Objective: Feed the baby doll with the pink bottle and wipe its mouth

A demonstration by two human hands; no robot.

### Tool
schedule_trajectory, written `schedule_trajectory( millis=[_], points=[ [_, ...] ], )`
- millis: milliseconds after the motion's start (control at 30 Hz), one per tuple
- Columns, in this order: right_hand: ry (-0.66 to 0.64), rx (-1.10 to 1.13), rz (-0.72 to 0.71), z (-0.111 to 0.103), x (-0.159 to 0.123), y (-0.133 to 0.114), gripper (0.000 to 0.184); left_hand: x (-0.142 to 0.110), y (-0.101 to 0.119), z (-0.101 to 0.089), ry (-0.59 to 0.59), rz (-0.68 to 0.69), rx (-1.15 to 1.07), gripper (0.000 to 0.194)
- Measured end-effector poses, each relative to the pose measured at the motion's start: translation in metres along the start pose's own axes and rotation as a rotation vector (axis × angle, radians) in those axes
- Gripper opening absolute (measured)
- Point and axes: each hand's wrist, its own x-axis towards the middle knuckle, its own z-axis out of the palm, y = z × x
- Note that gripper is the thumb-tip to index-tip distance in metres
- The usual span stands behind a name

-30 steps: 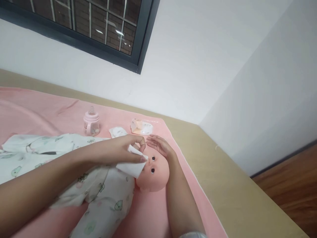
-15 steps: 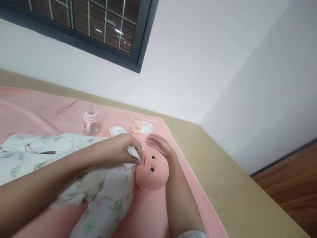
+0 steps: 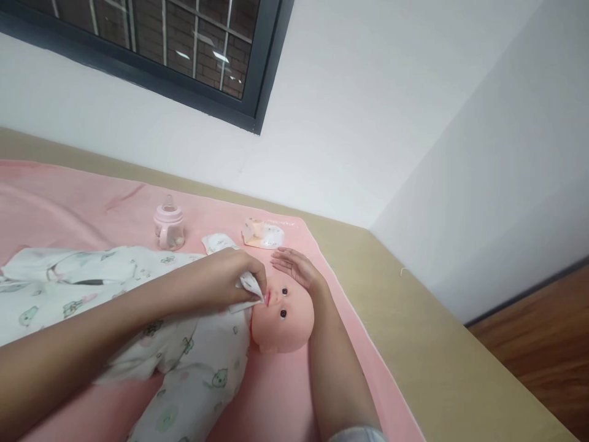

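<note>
From the head camera, a doll point(image 3: 216, 356) in a white printed outfit lies on its back on a pink blanket point(image 3: 92, 205), spread over a pale wooden surface point(image 3: 396, 301) that shows bare past the crown of the doll's head. Beyond the doll's far side rises a white wall point(image 3: 350, 123) with a dark-framed window point(image 3: 253, 104); a brown wood-grained panel point(image 3: 547, 344) stands well apart from the doll's crown. The left forearm lies across the view of the doll's trunk and hides part of it. On the doll's far side, level with its trunk, a pink-topped feeding bottle point(image 3: 169, 228) stands upright, its teat up; something pale shows low inside, too small to identify. Also on the far side, near the head, lies a small white-and-orange packet point(image 3: 264, 234), its contents indiscernible. The left hand point(image 3: 239, 276) pinches a folded white tissue point(image 3: 245, 306) between thumb and fingers just beside the doll's lips; whether it touches them cannot be told. The right hand point(image 3: 294, 268) grips nothing, its fingers extended beside the far side of the doll's head, its forearm curving round the crown.
</note>
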Motion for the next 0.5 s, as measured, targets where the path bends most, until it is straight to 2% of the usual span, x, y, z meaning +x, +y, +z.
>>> schedule_trajectory(
  millis=[500],
  points=[
    [0.001, -0.014, 0.011, -0.0008, 0.0010, -0.0003, 0.027, 0.0036, 0.0010, 0.0048, 0.034, 0.046, 0.050, 0.018]
  ],
)
